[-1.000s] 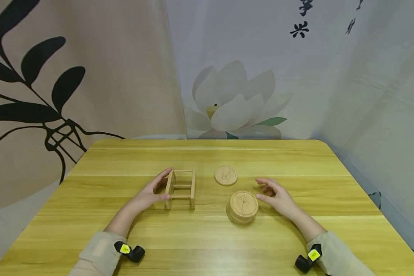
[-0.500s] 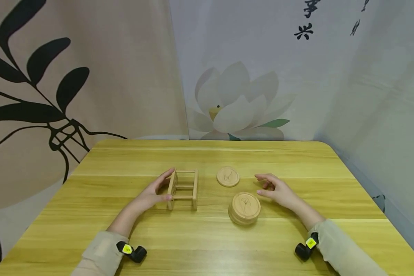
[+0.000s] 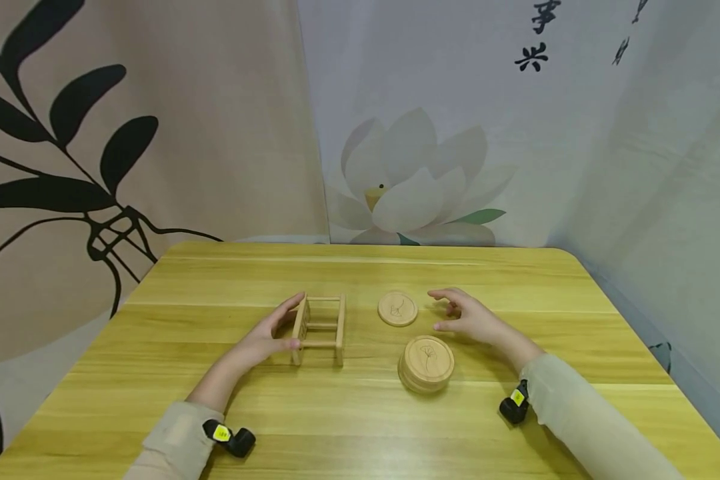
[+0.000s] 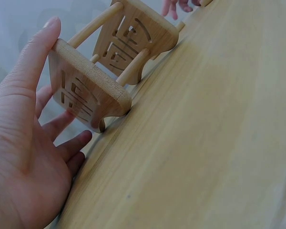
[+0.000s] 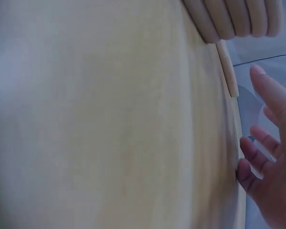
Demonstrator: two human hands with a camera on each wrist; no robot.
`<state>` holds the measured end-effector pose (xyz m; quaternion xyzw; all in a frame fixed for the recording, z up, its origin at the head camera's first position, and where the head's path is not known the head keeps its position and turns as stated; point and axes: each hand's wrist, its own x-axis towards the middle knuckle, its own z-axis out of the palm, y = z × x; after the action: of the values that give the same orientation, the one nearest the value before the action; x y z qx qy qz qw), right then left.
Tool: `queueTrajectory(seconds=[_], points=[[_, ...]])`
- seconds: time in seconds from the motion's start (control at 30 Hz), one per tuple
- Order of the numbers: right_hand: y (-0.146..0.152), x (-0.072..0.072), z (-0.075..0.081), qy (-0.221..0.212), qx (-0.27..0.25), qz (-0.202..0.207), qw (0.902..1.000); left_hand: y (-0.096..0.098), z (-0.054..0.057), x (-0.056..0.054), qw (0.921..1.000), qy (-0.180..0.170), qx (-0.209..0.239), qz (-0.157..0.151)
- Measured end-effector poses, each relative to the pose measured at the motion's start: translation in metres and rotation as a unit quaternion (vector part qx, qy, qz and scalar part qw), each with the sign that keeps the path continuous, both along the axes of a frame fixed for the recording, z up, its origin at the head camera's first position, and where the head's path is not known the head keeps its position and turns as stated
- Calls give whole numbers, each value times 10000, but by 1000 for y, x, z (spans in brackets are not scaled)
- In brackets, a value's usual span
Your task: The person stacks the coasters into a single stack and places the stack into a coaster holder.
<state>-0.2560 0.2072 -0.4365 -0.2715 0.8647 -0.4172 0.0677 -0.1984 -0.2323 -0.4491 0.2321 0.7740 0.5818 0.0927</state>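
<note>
A small wooden coaster rack (image 3: 324, 344), two cut-out side panels joined by dowels, stands on the table. My left hand (image 3: 264, 340) grips its left panel, thumb at the near edge and fingertips at the far edge. In the left wrist view the thumb meets the panel's corner (image 4: 90, 78). A single round wooden coaster (image 3: 398, 309) with an engraved drawing lies flat to the right of the rack. Nearer to me is a stack of coasters (image 3: 427, 363), the top one engraved with a plant. My right hand (image 3: 474, 317) is just right of the single coaster, fingers loosely bent, touching neither.
The wooden table (image 3: 312, 427) carries these things near its middle. Behind it hangs a curtain (image 3: 246, 133) printed with a lotus, dark leaves and characters. Both sleeves carry a small black camera (image 3: 237, 440) at the wrist.
My right hand has moved left and away from me, from beside the stack towards the single coaster. The left hand keeps its grip on the rack. The head view has shifted slightly.
</note>
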Motion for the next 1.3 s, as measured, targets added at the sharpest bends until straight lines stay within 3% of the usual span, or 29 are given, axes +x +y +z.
queueTrajectory(seconds=[0.5, 1.3], points=[[-16, -26, 0, 191, 528, 663, 9962, 1, 1, 2, 9999, 86, 14, -71], [-45, -39, 1, 388, 1287, 1242, 9831, 1, -3, -1, 9998, 181, -28, -107]])
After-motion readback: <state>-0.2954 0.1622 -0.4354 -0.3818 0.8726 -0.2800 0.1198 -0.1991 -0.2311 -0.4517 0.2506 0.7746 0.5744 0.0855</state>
